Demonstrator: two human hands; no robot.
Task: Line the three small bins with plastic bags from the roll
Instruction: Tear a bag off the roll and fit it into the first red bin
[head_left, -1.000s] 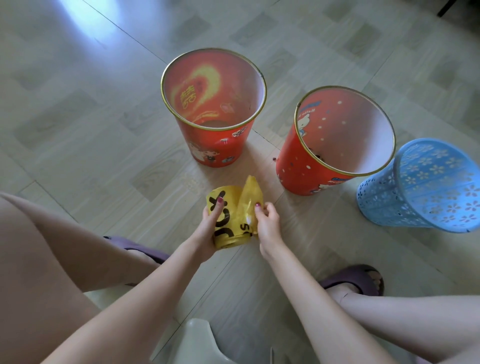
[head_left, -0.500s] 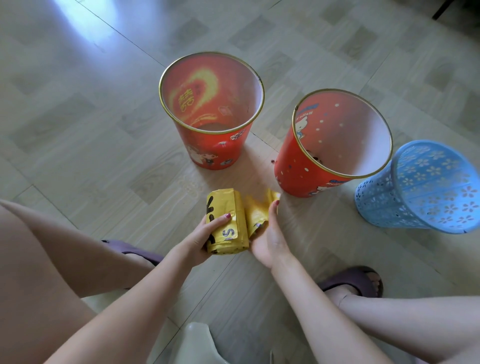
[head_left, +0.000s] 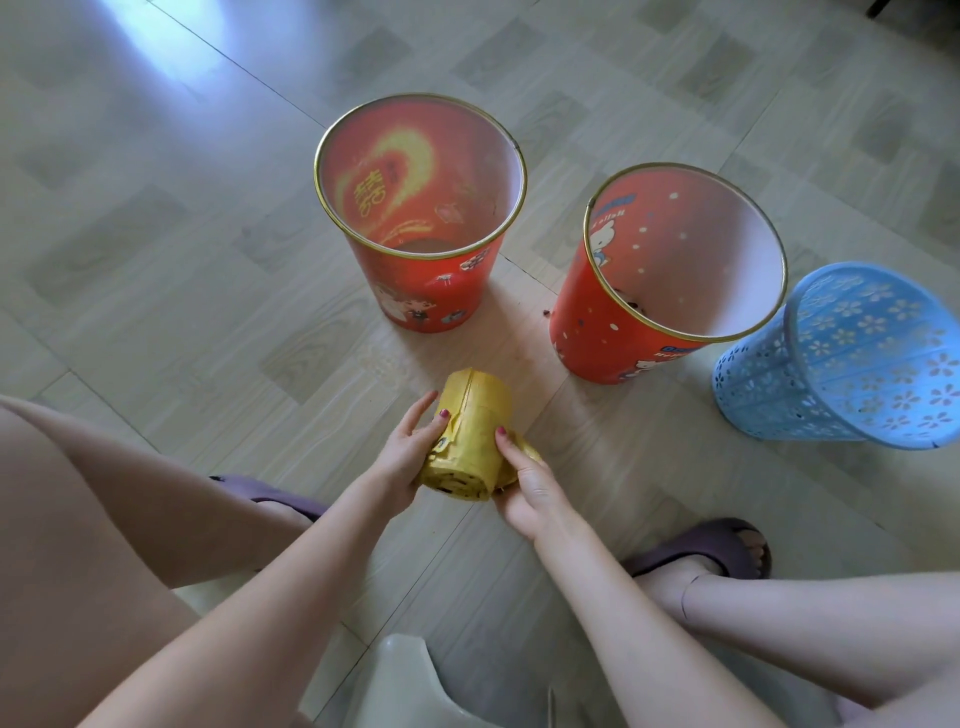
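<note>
From my head camera, looking down past my knees: I hold the yellow roll of bags (head_left: 470, 441) in both hands, just above the floor (head_left: 156, 260). My left hand (head_left: 405, 449) curls round its left side, thumb on top, and my right hand (head_left: 530, 480) grips the right side, one finger pressed on the wrapper. A loose yellow flap sticks out under my right fingers. Beyond the roll stand the three bins, all bare inside: the left red bin (head_left: 421, 291), the right red bin (head_left: 597, 322) tilted toward me, and the blue perforated bin (head_left: 769, 384) just beside it, apparently touching it. My feet in dark slippers (head_left: 717, 545) flank the roll.
</note>
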